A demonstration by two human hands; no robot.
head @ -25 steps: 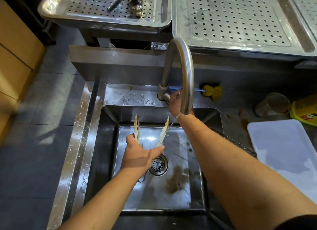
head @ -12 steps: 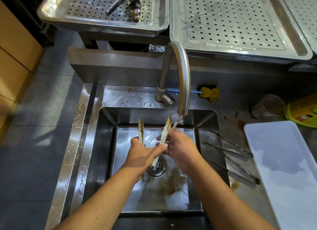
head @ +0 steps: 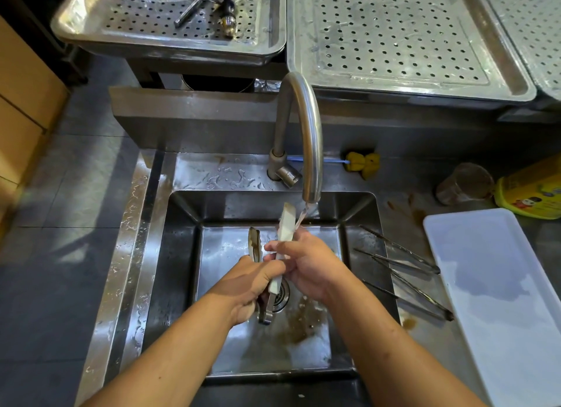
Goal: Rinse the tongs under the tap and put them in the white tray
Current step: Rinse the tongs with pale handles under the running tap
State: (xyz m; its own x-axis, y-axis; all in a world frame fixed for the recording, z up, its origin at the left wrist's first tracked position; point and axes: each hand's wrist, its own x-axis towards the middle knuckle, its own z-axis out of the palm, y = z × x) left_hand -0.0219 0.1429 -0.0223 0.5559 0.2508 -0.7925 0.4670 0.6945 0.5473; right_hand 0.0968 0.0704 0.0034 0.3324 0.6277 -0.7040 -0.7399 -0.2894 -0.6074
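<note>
Steel sink point(head: 182, 255) under my hands.
Both hands, left hand point(head: 243, 288) and right hand point(head: 306, 267), grip the tongs point(head: 287, 224), tips up; white tray point(head: 501, 300) lies right.

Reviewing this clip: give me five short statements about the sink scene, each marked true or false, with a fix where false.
1. Water runs from the tap. True.
2. The tongs lie in the white tray. False: both hands hold them over the sink.
3. The left hand grips the tongs. True.
4. The right hand is on the tap handle. False: it holds one tong arm under the stream.
5. Thin metal tongs lie on the counter between sink and tray. True.
</note>
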